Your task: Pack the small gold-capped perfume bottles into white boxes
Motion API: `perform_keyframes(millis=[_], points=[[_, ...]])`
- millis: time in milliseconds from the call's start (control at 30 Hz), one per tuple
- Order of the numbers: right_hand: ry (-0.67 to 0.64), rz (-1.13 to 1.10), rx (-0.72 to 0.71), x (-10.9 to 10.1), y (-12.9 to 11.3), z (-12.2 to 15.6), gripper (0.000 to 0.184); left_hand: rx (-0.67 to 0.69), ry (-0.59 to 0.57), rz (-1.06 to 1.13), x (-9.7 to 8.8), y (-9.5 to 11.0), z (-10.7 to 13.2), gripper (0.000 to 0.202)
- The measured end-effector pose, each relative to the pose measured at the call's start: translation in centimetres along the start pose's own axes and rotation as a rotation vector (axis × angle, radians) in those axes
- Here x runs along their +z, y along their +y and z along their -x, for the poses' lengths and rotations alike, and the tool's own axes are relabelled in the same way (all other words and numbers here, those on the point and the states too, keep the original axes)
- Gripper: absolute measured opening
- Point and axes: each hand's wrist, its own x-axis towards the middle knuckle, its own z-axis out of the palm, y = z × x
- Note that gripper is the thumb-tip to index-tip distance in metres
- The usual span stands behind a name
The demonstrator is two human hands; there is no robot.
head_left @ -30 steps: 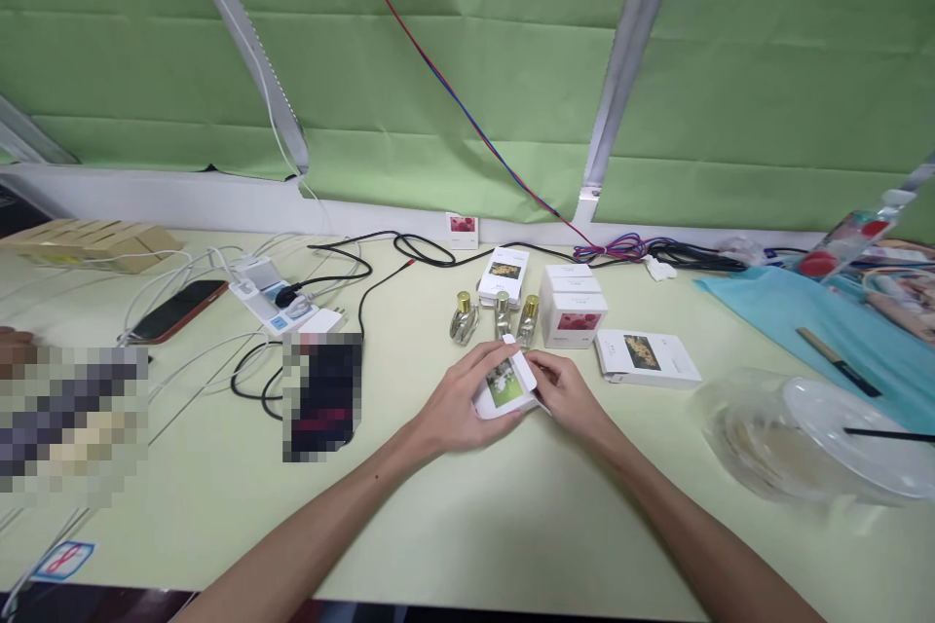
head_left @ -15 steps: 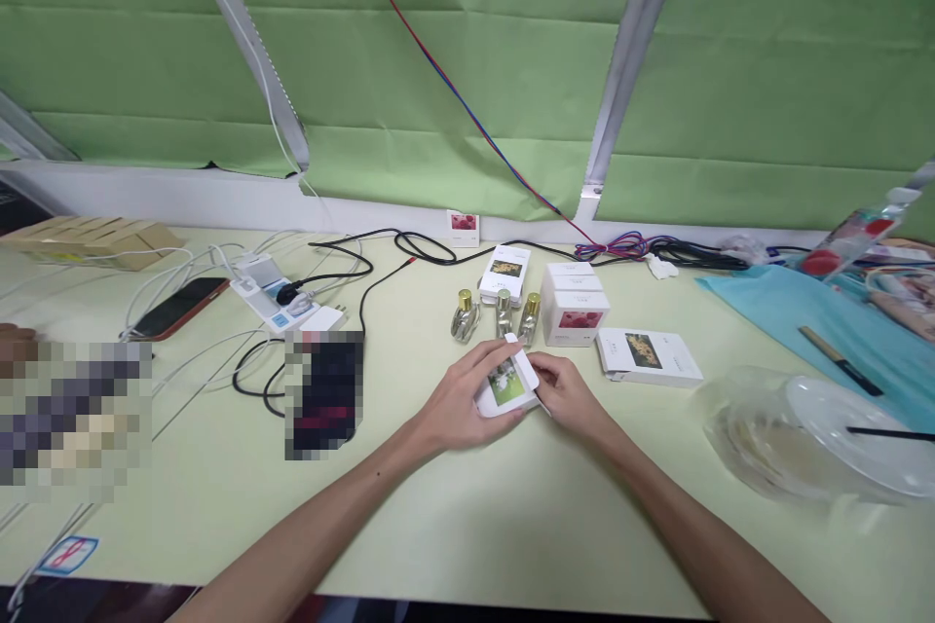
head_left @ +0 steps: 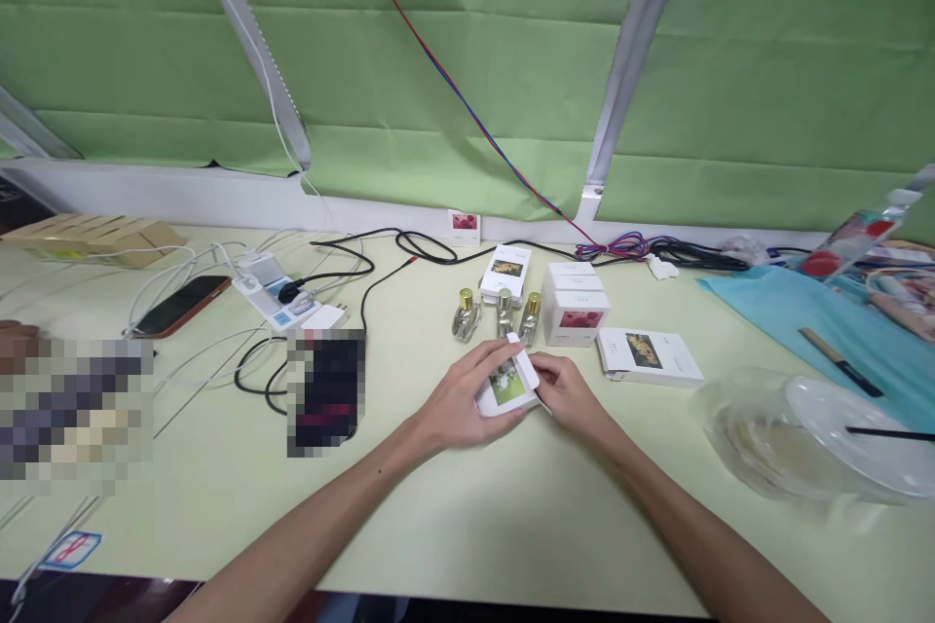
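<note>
- Holding a white box point(head_left: 506, 385) from both sides, the left hand point(head_left: 454, 406) and right hand point(head_left: 575, 397) each have a closed grip on it, low over the bench point(head_left: 467, 526).
- Its flap stands open; three bottles point(head_left: 503, 313) just beyond the grip stand unboxed.

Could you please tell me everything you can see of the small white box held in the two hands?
The small white box looks like thin cardboard, with rounded corners and a green picture on its upper face. A white flap at its far end stands open. It lies tilted, down at the pale green table, just in front of three gold-capped bottles. The left hand grips its left side; the right hand holds its right edge.
</note>
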Motion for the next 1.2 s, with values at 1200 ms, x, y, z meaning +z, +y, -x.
perform_keyframes(millis=[1200], points=[[0.225,-0.067,0.044,-0.1,-1.3,0.3,0.059,0.248,0.123,0.139,0.5,-0.4,0.6,0.087]])
